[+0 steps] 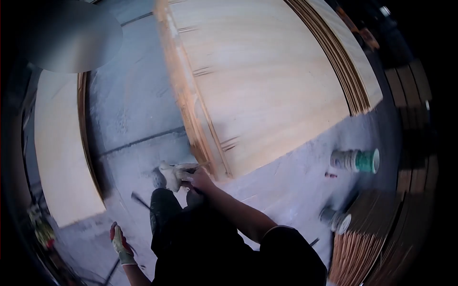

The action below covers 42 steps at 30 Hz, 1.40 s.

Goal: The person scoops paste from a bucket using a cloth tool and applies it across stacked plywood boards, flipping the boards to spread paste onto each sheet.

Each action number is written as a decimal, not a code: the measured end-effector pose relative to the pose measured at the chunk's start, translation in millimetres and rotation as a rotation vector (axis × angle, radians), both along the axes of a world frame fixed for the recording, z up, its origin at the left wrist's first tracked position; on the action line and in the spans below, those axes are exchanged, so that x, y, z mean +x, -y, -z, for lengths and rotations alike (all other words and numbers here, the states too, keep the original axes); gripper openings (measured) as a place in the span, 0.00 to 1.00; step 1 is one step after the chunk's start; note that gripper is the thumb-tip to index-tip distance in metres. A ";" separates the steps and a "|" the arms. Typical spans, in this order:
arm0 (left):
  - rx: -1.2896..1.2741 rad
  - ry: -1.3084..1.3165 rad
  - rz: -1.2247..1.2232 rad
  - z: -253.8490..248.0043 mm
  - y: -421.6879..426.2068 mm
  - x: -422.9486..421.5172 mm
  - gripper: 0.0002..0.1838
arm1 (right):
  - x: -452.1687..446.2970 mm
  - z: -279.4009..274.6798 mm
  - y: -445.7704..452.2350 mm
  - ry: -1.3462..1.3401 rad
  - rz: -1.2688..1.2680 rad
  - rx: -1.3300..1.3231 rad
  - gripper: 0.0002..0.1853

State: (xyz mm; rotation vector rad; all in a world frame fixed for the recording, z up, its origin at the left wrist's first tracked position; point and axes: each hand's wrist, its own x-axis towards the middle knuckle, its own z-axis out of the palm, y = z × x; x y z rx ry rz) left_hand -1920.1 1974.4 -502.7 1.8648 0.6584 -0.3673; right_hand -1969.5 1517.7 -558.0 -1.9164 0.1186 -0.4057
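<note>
My left hand (120,243) is at the lower left in a whitish glove with red on it. Its fingers are stretched out, and it holds nothing I can see. Further forward, my right hand (199,180) is by the near corner of a large stack of pale wooden sheets (267,81). Its fingers look closed, but blur hides what they grip. A crumpled whitish glove or cloth (172,176) shows at this hand; whether it is worn or held I cannot tell. A thin brownish piece lies between it and the stack's edge.
A narrower stack of pale sheets (62,152) stands on the left across the grey floor (129,100). To the right are a green and white bucket (366,161), another bucket (339,222) and a pile of thin brown sheets (355,250). A blurred round shape covers the upper left.
</note>
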 end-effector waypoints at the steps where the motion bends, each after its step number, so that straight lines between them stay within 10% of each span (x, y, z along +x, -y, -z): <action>1: -0.077 0.288 0.303 9.8 -3.5 35.6 0.21 | 18.4 -4.9 1.0 -0.197 0.067 0.554 0.10; 2: -0.087 0.276 0.353 23.8 -0.9 79.6 0.21 | 36.8 -16.1 4.5 -0.364 0.132 1.119 0.10; 6: -0.057 0.230 0.513 38.8 56.7 263.1 0.22 | 79.5 -28.7 5.6 -0.187 0.478 1.374 0.13; 14: -0.230 0.257 0.913 32.7 318.6 512.8 0.21 | 112.3 -32.9 68.5 0.161 1.097 1.321 0.12; 20: 0.045 0.824 1.412 70.7 618.4 638.4 0.21 | 174.1 -17.0 188.2 0.125 1.431 0.926 0.15; 24: -0.225 0.747 1.503 119.0 853.6 722.9 0.22 | 238.5 -12.8 345.8 0.088 1.578 0.796 0.14; 27: 0.542 1.359 1.568 124.0 1026.1 772.7 0.28 | 300.9 -22.6 493.9 0.055 1.617 0.722 0.13; 32: 0.961 0.934 1.402 185.4 1236.8 859.2 0.33 | 401.3 0.2 753.7 0.147 1.645 0.576 0.12; 34: 1.208 1.118 1.038 193.3 1262.3 842.0 0.33 | 435.2 27.9 858.9 0.558 1.572 0.828 0.12; 37: 1.224 0.967 1.119 169.3 1296.3 853.0 0.35 | 467.8 91.2 995.3 0.648 1.469 1.036 0.13; 39: 1.303 0.880 1.220 172.6 1306.1 869.9 0.37 | 473.3 166.1 1054.1 -0.305 2.070 0.470 0.15; 42: 1.238 1.070 1.169 190.1 1307.5 892.4 0.35 | 488.3 144.2 1110.1 -0.806 2.050 0.261 0.19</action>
